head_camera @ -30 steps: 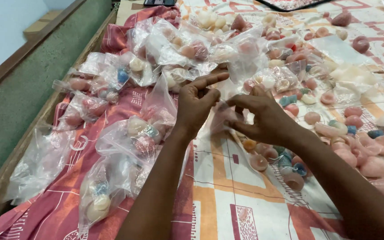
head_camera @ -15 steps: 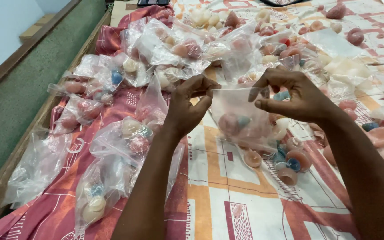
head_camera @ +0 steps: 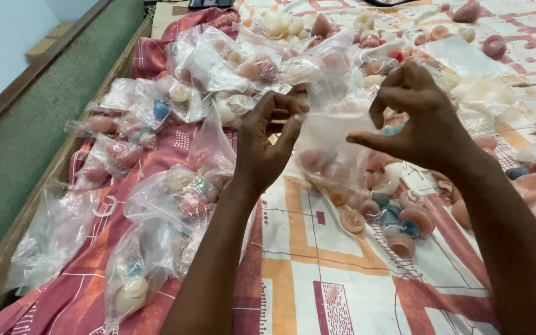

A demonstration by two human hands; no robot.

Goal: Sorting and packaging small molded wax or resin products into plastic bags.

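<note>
A single head-worn camera looks steeply down and forward from close above the person's forearms. It faces a patterned red, orange and white cloth (head_camera: 342, 291) strewn with clear plastic bags (head_camera: 162, 205).

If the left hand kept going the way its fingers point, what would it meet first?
Likely the filled bags heaped just beyond the left hand, which holds the clear bag; depth is unclear.
</note>
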